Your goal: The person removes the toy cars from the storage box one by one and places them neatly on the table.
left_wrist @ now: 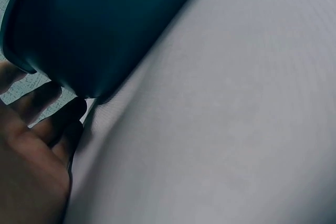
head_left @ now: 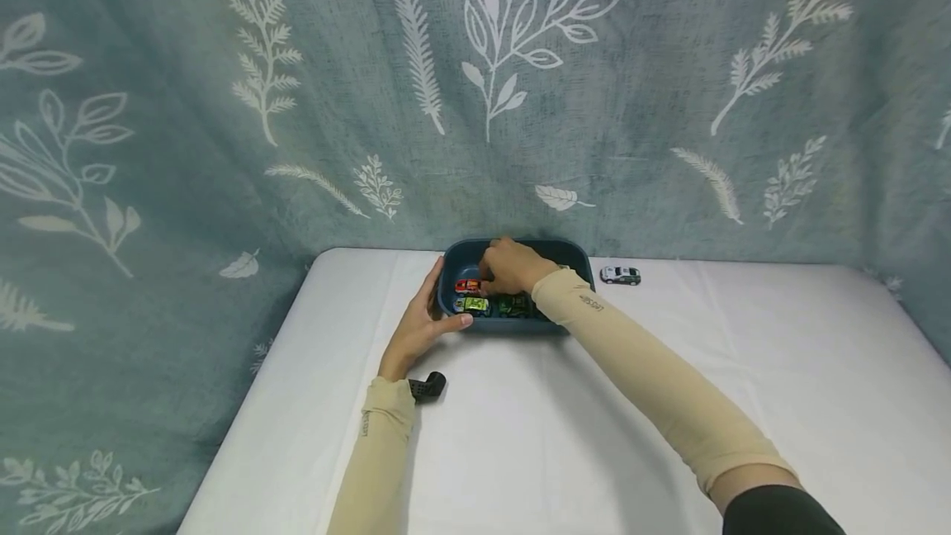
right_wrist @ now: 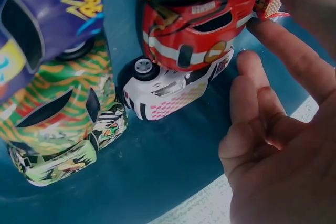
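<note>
A dark blue plastic bin (head_left: 513,326) holds several toy cars. My left hand (head_left: 418,329) rests against its left end, fingers fairly straight along the side and thumb on the near wall. My right hand (head_left: 513,267) reaches down inside. Just left of its thumb is a red toy car (head_left: 467,286), with a yellow-green toy car (head_left: 472,305) nearer. In the right wrist view, a small red car (right_wrist: 269,4) shows between thumb and index finger; whether they grip it is hidden. A larger red car (right_wrist: 197,32) and a white toy car (right_wrist: 168,90) lie beside the fingertips.
A white police-style toy car (head_left: 620,275) stands on the white-covered table (head_left: 743,337), right of the bin. A leaf-patterned curtain (head_left: 631,147) hangs directly behind. In the right wrist view, purple (right_wrist: 52,19) and green-orange toy cars (right_wrist: 63,106) sit close together.
</note>
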The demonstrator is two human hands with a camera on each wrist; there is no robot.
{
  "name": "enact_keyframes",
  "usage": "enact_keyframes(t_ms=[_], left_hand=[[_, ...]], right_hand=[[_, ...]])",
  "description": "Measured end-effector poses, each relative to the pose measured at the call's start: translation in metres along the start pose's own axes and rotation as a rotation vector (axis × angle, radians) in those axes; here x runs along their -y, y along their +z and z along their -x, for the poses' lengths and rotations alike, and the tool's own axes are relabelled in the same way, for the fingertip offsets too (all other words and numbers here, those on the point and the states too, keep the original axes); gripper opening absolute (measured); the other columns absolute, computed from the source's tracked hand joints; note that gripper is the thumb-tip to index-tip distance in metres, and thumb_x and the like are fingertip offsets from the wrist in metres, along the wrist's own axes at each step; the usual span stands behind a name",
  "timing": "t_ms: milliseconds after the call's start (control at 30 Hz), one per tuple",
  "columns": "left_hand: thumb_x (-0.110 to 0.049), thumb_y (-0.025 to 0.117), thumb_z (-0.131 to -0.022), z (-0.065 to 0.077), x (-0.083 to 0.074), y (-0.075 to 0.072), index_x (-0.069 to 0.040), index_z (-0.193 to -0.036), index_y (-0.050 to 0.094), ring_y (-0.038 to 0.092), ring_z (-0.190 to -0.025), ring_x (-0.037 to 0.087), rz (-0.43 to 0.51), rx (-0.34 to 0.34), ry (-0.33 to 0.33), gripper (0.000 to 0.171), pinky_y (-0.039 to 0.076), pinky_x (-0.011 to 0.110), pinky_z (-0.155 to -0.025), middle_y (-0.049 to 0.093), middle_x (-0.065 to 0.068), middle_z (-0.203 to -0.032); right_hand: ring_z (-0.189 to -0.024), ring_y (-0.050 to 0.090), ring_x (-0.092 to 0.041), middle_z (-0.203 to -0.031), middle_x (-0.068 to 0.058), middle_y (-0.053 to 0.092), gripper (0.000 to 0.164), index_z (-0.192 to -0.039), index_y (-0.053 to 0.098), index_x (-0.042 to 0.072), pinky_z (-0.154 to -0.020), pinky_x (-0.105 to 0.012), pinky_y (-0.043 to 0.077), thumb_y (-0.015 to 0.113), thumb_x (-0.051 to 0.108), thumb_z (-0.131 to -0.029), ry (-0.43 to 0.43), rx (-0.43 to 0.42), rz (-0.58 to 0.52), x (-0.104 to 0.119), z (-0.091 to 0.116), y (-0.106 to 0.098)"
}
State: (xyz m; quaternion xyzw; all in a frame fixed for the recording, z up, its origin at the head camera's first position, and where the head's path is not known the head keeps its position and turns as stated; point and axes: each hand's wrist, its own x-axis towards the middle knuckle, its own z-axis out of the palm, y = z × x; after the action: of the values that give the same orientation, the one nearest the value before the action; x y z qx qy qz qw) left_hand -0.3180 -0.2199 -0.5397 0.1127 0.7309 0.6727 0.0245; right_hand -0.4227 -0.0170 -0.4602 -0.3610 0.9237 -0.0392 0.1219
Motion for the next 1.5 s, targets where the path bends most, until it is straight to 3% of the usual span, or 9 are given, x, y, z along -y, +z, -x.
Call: enact_keyframes(t_ms=[200, 433, 567, 833, 1000, 1167, 1333, 1500], left_hand=[[-0.011, 0.085, -0.09, 0.0, -0.004, 0.0, -0.034, -0.172, 0.01, 0.027, -0.163, 0.024, -0.003, 0.004, -0.005, 0.114, 0.025, 0.049, -0.133, 0.019, -0.003, -0.178], [-0.01, 0.085, -0.089, 0.0, -0.001, 0.0, -0.024, -0.174, 0.008, 0.026, -0.163, 0.024, 0.0, 0.003, 0.007, 0.116, 0.023, 0.048, -0.134, 0.018, -0.002, -0.178], [-0.011, 0.085, -0.09, 0.0, 0.0, 0.001, -0.026, -0.173, 0.008, 0.026, -0.163, 0.025, 0.006, 0.001, 0.008, 0.115, 0.024, 0.048, -0.134, 0.019, -0.001, -0.178], [-0.01, 0.084, -0.09, 0.0, 0.0, 0.002, -0.023, -0.173, 0.008, 0.024, -0.163, 0.024, 0.008, -0.006, 0.016, 0.114, 0.023, 0.048, -0.134, 0.018, -0.001, -0.178], [-0.011, 0.085, -0.089, 0.001, -0.001, 0.0, -0.029, -0.173, 0.009, 0.027, -0.162, 0.022, 0.007, -0.011, 0.003, 0.115, 0.024, 0.045, -0.134, 0.02, -0.003, -0.178], [-0.013, 0.087, -0.088, 0.0, -0.002, 0.0, -0.03, -0.173, 0.01, 0.03, -0.162, 0.023, 0.002, -0.018, 0.001, 0.115, 0.024, 0.047, -0.134, 0.024, -0.002, -0.177], [-0.011, 0.086, -0.089, -0.002, 0.001, 0.001, -0.028, -0.173, 0.009, 0.026, -0.163, 0.025, 0.001, -0.011, 0.002, 0.115, 0.022, 0.048, -0.134, 0.02, -0.003, -0.178], [-0.011, 0.085, -0.09, -0.001, 0.001, 0.001, -0.028, -0.173, 0.008, 0.021, -0.165, 0.025, -0.006, -0.009, -0.011, 0.115, 0.02, 0.048, -0.135, 0.015, -0.003, -0.179]], right_hand=[[-0.131, 0.055, -0.038, -0.137, -0.015, 0.065, 0.031, -0.121, 0.081, 0.013, -0.109, -0.051, 0.054, 0.077, 0.035, -0.1, 0.001, -0.001, -0.007, 0.001, 0.001, -0.003], [-0.125, 0.057, -0.037, -0.129, -0.014, 0.069, 0.03, -0.116, 0.082, 0.011, -0.105, -0.05, 0.056, 0.078, 0.035, -0.098, -0.001, -0.022, -0.005, 0.002, -0.001, 0.001], [-0.119, 0.06, -0.036, -0.122, -0.013, 0.072, 0.026, -0.112, 0.082, 0.01, -0.103, -0.049, 0.057, 0.077, 0.032, -0.1, -0.029, -0.034, 0.015, 0.002, -0.002, 0.002], [-0.11, 0.057, -0.033, -0.118, -0.014, 0.069, 0.024, -0.111, 0.079, 0.009, -0.097, -0.049, 0.056, 0.062, 0.026, -0.109, -0.048, -0.016, 0.062, 0.0, -0.003, 0.001], [-0.108, 0.063, -0.033, -0.114, -0.015, 0.07, 0.025, -0.114, 0.074, 0.005, -0.097, -0.047, 0.057, 0.055, 0.021, -0.112, -0.08, -0.067, 0.039, 0.0, -0.001, -0.002], [-0.089, 0.069, -0.026, -0.102, -0.012, 0.074, 0.024, -0.112, 0.072, 0.003, -0.083, -0.04, 0.061, 0.052, 0.017, -0.113, -0.132, -0.122, 0.018, -0.001, 0.007, -0.011], [-0.081, 0.068, -0.018, -0.098, -0.009, 0.073, 0.024, -0.113, 0.072, 0.003, -0.076, -0.036, 0.059, 0.051, 0.014, -0.113, -0.145, -0.118, -0.026, -0.006, 0.022, -0.022], [-0.086, 0.067, -0.024, -0.097, -0.011, 0.071, 0.022, -0.11, 0.071, 0.002, -0.084, -0.042, 0.058, 0.052, 0.014, -0.112, -0.158, -0.178, 0.023, -0.022, 0.041, -0.028]])
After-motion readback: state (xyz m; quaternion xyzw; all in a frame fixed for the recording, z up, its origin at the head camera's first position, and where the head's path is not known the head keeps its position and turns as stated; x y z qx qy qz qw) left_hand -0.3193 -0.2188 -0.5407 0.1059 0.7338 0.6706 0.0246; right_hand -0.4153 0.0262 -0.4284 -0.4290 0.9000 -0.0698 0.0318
